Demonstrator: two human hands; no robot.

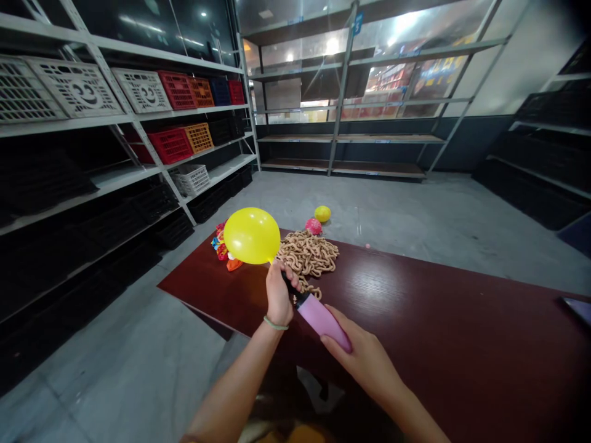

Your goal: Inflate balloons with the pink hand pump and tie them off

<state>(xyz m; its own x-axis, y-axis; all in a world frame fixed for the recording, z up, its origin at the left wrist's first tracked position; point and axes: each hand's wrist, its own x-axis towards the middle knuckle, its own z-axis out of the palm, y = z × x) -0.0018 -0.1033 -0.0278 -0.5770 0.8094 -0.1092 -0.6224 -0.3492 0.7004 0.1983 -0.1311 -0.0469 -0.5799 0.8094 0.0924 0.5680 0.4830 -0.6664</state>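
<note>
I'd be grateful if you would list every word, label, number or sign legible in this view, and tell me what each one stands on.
"5" (probably, not certain): on the blue tag atop the metal shelf upright.
Too small to read: the shelf-edge labels.
Too blurred to read: the yellow signs beyond the glass.
No legible text shows on the pink hand pump or yellow balloon.

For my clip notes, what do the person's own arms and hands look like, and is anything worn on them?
Both forearms are bare, with no sleeves, and neither the left hand nor the right hand wears a glove. A thin pale green band circles the left wrist, while no band shows on the right wrist.
</note>
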